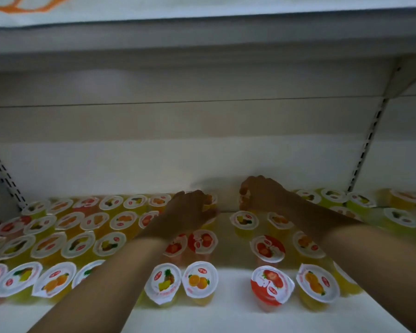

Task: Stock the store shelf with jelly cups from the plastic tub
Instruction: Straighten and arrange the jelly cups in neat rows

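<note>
Both arms reach deep over the white shelf (226, 316). My left hand (190, 207) grips a jelly cup (210, 201) at the back row, its fingers curled round the rim. My right hand (262, 192) holds another jelly cup (245, 200) near the back wall, fingers curled over its top. Rows of jelly cups with fruit-printed lids fill the shelf: an orange-lid cup (199, 280), a pineapple-lid cup (163, 282), a strawberry-lid cup (271, 284). A gap of bare shelf runs between the two hands. The plastic tub is out of view.
The shelf above (202, 39) overhangs closely. Slotted uprights stand at the left (5, 176) and right (368, 145) of the back wall (178, 159). More cups continue on the neighbouring shelf section at the right (401, 217).
</note>
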Demonstrator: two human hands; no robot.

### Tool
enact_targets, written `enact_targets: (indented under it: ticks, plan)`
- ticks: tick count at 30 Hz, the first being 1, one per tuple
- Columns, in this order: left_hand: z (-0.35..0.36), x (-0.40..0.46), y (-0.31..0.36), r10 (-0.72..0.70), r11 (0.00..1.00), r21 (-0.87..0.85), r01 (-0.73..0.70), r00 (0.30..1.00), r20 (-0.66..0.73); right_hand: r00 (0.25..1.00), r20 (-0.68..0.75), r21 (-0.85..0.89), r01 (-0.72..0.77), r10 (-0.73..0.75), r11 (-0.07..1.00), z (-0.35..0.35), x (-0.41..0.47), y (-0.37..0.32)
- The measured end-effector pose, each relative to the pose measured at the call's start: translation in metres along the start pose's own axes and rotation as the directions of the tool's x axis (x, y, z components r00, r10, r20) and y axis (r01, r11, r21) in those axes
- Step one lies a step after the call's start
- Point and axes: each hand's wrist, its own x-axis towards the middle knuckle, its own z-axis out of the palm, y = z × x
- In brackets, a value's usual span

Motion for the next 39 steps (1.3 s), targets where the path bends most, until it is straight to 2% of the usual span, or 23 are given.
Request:
enact_targets:
  ticks: [7, 17, 25, 27, 30, 32, 35, 39]
  plan:
    - [0.004, 0.007, -0.014, 0.054, 0.998, -0.019, -0.053, 0.998, 0.027, 0.998, -0.061, 0.159, 0.044, -0.035, 0.986, 0.005, 0.004, -0.011]
    - [0.0, 0.009, -0.015, 0.088, 0.996, 0.013, -0.089, 0.995, 0.046, 0.998, -0.055, 0.21, -0.006, 0.018, 0.978, 0.014, 0.009, -0.028]
    - [0.001, 0.007, -0.015, 0.095, 0.995, -0.002, -0.095, 0.995, 0.037, 0.997, -0.073, 0.183, 0.007, 0.006, 0.983, 0.019, 0.006, -0.029]
    - [0.003, 0.004, -0.018, 0.106, 0.994, -0.036, -0.106, 0.994, 0.005, 0.996, -0.09, 0.198, -0.001, 0.019, 0.98, 0.014, -0.001, -0.028]
    - [0.003, -0.009, -0.024, 0.137, 0.981, -0.119, -0.151, 0.983, -0.118, 0.993, -0.114, 0.227, -0.017, 0.044, 0.974, -0.005, -0.024, -0.024]
    - [0.002, -0.021, -0.027, 0.164, 0.972, -0.137, -0.19, 0.969, -0.182, 0.999, -0.044, 0.132, 0.004, 0.002, 0.991, -0.017, -0.042, -0.019]
    - [0.0, -0.032, -0.027, 0.15, 0.982, -0.084, -0.169, 0.969, -0.195, 0.994, 0.106, 0.018, 0.012, -0.014, 1.0, -0.02, -0.06, -0.019]
    - [0.001, -0.033, -0.023, 0.117, 0.99, -0.046, -0.131, 0.966, -0.229, 0.998, 0.057, 0.203, -0.009, -0.003, 0.979, -0.006, -0.063, -0.026]
